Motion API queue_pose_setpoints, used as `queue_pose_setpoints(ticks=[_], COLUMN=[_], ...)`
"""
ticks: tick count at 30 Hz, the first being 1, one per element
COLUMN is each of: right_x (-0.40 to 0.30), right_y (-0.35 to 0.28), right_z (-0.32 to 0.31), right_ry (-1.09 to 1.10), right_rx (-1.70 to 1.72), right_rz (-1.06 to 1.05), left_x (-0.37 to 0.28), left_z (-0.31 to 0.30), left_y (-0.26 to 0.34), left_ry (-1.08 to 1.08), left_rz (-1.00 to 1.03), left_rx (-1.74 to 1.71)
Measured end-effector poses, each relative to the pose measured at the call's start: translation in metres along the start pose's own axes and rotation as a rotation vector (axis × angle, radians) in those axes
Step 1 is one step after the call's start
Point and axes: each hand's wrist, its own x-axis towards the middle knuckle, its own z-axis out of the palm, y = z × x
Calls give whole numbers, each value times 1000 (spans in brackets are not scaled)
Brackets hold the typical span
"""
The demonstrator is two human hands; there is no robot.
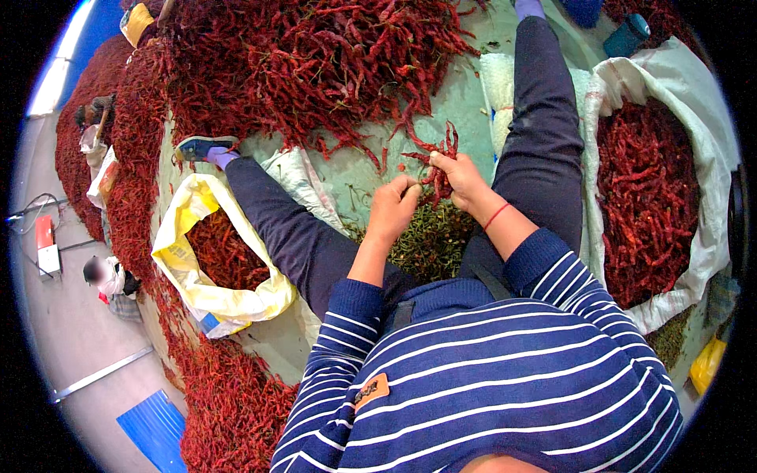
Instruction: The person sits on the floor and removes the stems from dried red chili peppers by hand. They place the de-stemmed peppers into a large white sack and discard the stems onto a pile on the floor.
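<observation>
My right hand, with a red string at its wrist, grips a small bunch of dried red chili peppers. Close to its left, my left hand has thumb and forefinger pinched together beside the bunch; whether a stem is between them cannot be told. Beneath both hands, between my thighs, lies a heap of green-brown chili stems. A large pile of dried red chilies spreads in front of me, its loose edge reaching near my right hand's bunch.
An open yellow-white sack of chilies stands at my left leg, and a larger white woven sack of chilies at my right. Folded sacks lie under my left leg. More chilies lie behind left. A person is at far left.
</observation>
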Motion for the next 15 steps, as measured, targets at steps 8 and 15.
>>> queue_pose_setpoints(ticks=[8, 15], right_x=[-8, -7], right_y=[-3, -8], right_z=[7, 7], right_ry=[-74, 13], right_rx=[-150, -118], right_rz=[-39, -18], left_x=[3, 43], left_z=[12, 1], left_y=[-10, -50], left_ry=[136, 316], left_rz=[-119, -87], left_rx=[607, 859])
